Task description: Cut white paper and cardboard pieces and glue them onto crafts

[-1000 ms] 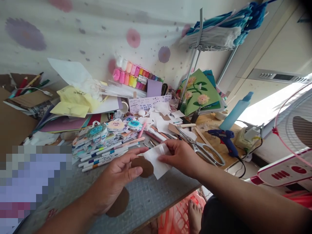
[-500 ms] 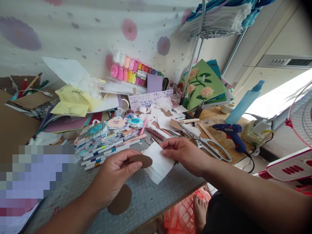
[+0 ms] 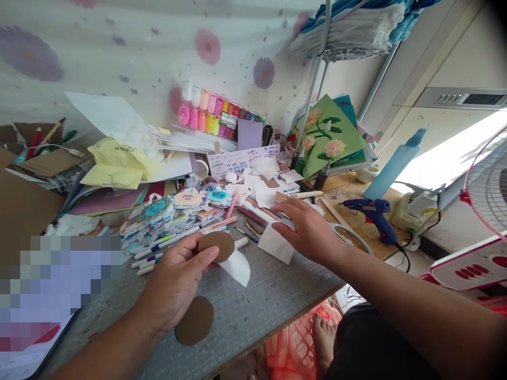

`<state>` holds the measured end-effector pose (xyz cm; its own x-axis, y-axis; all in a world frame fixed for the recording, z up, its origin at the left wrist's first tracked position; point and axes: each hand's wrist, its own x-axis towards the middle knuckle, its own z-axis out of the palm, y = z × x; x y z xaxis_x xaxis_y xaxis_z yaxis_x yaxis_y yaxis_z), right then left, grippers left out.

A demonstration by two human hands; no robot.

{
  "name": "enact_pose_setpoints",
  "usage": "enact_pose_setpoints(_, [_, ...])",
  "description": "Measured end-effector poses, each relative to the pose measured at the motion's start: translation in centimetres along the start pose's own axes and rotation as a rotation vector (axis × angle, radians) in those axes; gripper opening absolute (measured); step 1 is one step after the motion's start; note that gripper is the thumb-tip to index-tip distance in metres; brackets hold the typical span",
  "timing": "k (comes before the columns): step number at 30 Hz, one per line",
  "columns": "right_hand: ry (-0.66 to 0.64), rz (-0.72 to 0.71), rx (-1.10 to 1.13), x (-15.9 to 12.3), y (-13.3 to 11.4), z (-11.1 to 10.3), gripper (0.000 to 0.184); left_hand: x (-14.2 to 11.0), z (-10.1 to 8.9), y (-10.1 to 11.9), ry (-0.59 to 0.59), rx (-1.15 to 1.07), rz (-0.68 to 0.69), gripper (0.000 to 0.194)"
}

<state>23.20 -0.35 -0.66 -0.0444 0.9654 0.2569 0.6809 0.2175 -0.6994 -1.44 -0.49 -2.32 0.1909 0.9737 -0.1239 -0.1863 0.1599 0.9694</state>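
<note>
My left hand (image 3: 178, 282) pinches a brown cardboard disc (image 3: 217, 246) between thumb and fingers. From behind that disc sticks out a white paper piece (image 3: 238, 268); whether the same fingers grip it is hidden. A second brown cardboard disc (image 3: 195, 321) lies flat on the grey cutting mat (image 3: 245, 327), just below my left hand. My right hand (image 3: 303, 228) is over the scissors, fingers stretched out and holding nothing visible. It covers most of the scissors (image 3: 358, 237), whose handle loops show past the wrist. A squarish white paper (image 3: 276, 244) lies beside my right hand.
Several markers (image 3: 174, 244) and a pile of stickers (image 3: 148, 216) lie behind my left hand. Paper scraps (image 3: 265, 192) cover the back middle. A blue glue gun (image 3: 374, 216) and a blue spray bottle (image 3: 396, 163) stand at the right. The phone-like screen at left is blurred.
My right hand has let go of the white paper and moved over the scissors. A squarish paper now lies on the mat. My left hand has shifted slightly left, its disc tilted more toward view.
</note>
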Motion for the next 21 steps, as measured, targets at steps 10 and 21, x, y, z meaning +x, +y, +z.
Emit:
enact_pose_setpoints(10, [-0.515,0.394,0.985,-1.9,-2.7,3.3,0.042,-1.0,-0.5,-0.2,-0.203,-0.091,0.005,0.013])
enact_pose_setpoints(21, [0.130,-0.765,0.095,-2.5,-2.6,1.1,0.012,-1.0,0.1,0.5,-0.381,-0.408,-0.215,0.015])
